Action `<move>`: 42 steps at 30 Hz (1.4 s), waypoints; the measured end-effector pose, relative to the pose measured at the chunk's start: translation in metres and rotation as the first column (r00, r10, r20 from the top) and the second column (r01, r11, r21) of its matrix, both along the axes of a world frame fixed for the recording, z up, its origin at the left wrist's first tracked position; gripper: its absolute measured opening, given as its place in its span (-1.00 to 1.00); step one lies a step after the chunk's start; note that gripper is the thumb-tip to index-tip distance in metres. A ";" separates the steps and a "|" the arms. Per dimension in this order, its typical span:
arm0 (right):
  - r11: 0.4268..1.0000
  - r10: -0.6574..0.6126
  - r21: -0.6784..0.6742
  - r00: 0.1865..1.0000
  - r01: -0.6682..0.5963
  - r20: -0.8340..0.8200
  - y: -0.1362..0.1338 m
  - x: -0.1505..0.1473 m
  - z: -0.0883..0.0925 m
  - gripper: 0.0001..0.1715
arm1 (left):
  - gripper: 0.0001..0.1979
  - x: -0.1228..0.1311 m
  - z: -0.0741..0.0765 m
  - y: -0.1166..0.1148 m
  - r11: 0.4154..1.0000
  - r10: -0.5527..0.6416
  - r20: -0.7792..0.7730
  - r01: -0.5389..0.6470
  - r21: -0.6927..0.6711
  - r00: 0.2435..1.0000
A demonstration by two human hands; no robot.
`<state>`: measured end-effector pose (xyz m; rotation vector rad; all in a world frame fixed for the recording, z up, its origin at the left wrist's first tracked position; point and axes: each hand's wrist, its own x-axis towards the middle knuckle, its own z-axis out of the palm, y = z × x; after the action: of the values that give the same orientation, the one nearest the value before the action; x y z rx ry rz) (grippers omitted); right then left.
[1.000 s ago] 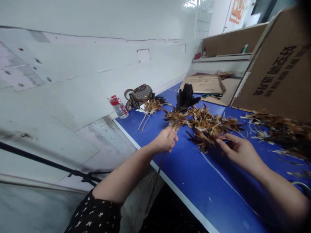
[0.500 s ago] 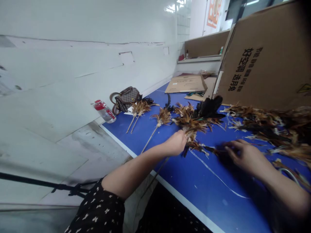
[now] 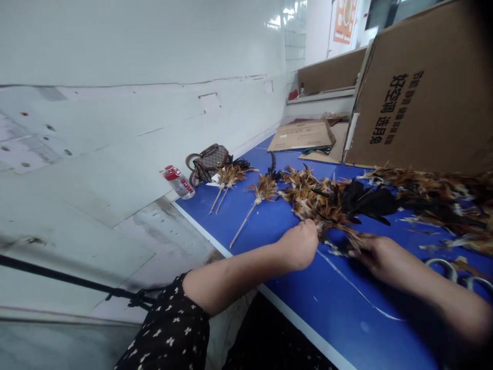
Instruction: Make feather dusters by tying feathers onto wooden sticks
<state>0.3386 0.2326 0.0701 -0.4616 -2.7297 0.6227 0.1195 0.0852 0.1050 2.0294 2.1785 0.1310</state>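
centrally, the left hand [image 3: 301, 242] grips a feather duster [image 3: 356, 199] over the tabletop [image 3: 335, 318] while the right hand [image 3: 379, 258] pinches brown feathers [image 3: 353, 237].

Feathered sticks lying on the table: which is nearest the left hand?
The lone feathered stick, between the left hand and the pair by the handbag; the other two lie together, farther off.

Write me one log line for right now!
left hand: closed on feather bundle | right hand: touching brown feathers | nearby: bottle, handbag
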 end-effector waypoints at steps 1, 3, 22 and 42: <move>0.996 0.048 -0.074 0.997 -0.044 0.061 -0.004 0.007 0.014 -0.62 | -0.67 0.003 -0.002 0.000 1.000 -0.001 -0.037 0.001 0.007 0.999; 0.986 0.076 -0.152 0.996 -0.069 0.041 -0.012 0.018 0.042 -0.62 | -0.64 0.011 -0.006 -0.001 1.000 -0.015 -0.098 0.017 0.019 0.995; 0.976 -0.071 0.214 0.988 0.040 0.137 -0.021 0.022 0.055 -0.70 | -0.76 0.082 -0.046 -0.004 0.970 -0.143 -0.316 0.196 0.143 0.938; 0.970 -0.072 0.242 0.985 0.033 0.155 -0.042 0.009 0.051 -0.75 | -0.80 0.079 -0.044 -0.011 0.978 -0.131 -0.309 0.173 0.113 0.942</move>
<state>0.3473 0.1908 0.1207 -0.5440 -2.8857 0.2458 0.1987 0.0747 0.0611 2.4281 2.2214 -0.0510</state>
